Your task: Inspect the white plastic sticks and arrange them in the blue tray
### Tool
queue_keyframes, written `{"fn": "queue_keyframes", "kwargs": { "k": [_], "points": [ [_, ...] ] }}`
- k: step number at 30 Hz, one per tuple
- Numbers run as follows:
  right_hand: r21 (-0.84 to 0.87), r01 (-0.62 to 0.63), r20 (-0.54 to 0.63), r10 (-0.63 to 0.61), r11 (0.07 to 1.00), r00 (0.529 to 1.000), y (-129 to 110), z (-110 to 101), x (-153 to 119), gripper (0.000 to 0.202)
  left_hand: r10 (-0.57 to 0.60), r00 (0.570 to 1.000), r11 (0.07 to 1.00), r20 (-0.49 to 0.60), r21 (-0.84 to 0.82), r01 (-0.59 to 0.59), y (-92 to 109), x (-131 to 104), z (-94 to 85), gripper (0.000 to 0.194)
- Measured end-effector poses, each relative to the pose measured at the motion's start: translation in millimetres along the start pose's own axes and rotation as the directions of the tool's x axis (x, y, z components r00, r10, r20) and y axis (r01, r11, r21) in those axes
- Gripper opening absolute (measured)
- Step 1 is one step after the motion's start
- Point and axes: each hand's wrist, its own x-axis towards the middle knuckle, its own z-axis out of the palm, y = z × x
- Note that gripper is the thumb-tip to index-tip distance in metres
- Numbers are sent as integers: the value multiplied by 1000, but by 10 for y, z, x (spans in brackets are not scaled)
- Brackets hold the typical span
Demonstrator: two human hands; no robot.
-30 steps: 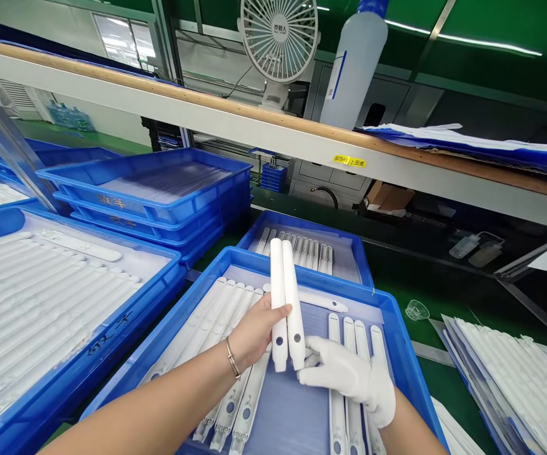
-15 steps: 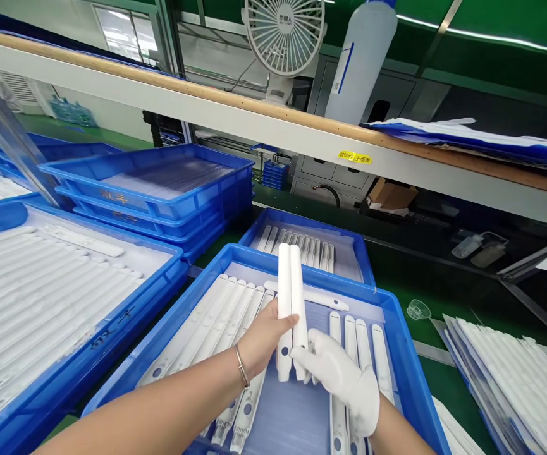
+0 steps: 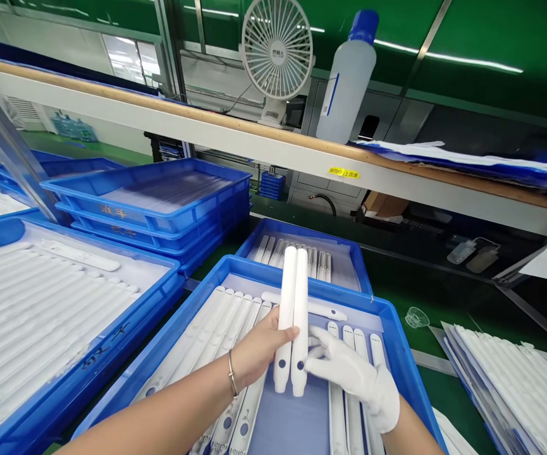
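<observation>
in the bare left hand (image 3: 258,351), two white strips (image 3: 287,300) are gripped side by side above a blue tray (image 3: 408,360); near their lower ends the gloved right hand (image 3: 346,371) is held half-curled, contact unclear. more strips (image 3: 336,414) are laid inside.

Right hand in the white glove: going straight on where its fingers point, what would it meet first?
The right hand would probably meet the nearer white strip of the two in the left hand; its fingertips look close to or touching it, though depth is unclear.
</observation>
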Motion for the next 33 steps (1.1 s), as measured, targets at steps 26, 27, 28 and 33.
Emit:
{"fn": "queue_keyframes", "kwargs": {
  "k": [26,27,28,33],
  "points": [
    [388,258,-209,-188,885,960,-84,88,18,25,-53,992,994,114,97,42,-138,9,-1,40],
    [401,249,-214,-174,882,961,-80,86,21,24,-56,994,995,96,88,48,-140,22,-12,40],
    [404,241,-226,-159,882,961,-80,84,20,23,-59,995,996,80,71,54,-135,32,-19,40],
    [329,198,-339,-80,923,937,-92,70,-1,26,-16,996,995,92,-101,26,-23,16,21,38]
  ]
}}
